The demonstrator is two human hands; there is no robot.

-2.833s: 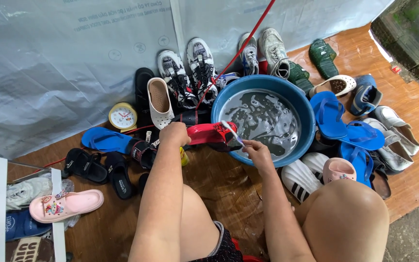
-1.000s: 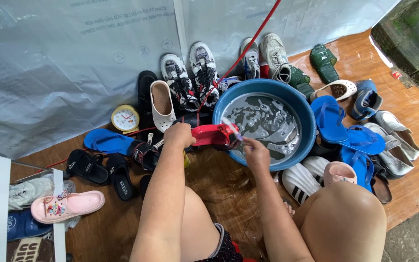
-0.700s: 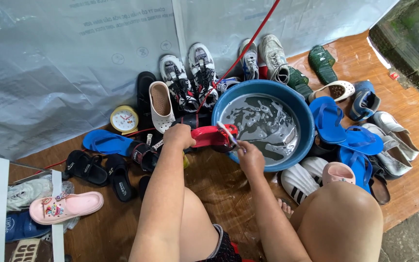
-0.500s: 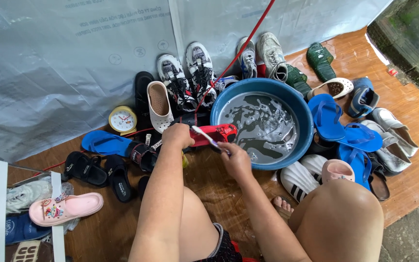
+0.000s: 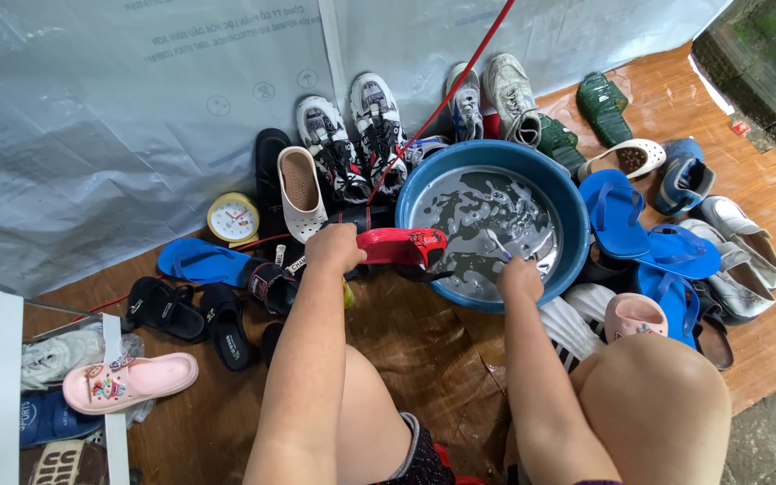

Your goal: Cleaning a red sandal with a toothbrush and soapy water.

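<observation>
My left hand [image 5: 336, 249] grips a red slipper [image 5: 402, 246] by its heel end and holds it level beside the left rim of a blue basin [image 5: 575, 208] of dark, foamy water. My right hand [image 5: 519, 277] is closed around a small brush [image 5: 497, 243] whose bristled end dips over the water inside the basin's near edge. The two hands are apart, and the brush is off the slipper.
Many shoes ring the basin: white sneakers [image 5: 352, 144], a white clog [image 5: 301, 189], blue flip-flops [image 5: 653, 229], green shoes [image 5: 605, 106], black sandals [image 5: 195, 310], a pink slide [image 5: 127, 382]. A small yellow clock [image 5: 233, 218] stands by the grey tarp wall [image 5: 119, 117]. My bare knees [image 5: 653, 404] sit below.
My right hand left the red slipper, where it had been brushing, and moved right to the basin with the brush. The left hand kept the slipper in place.
</observation>
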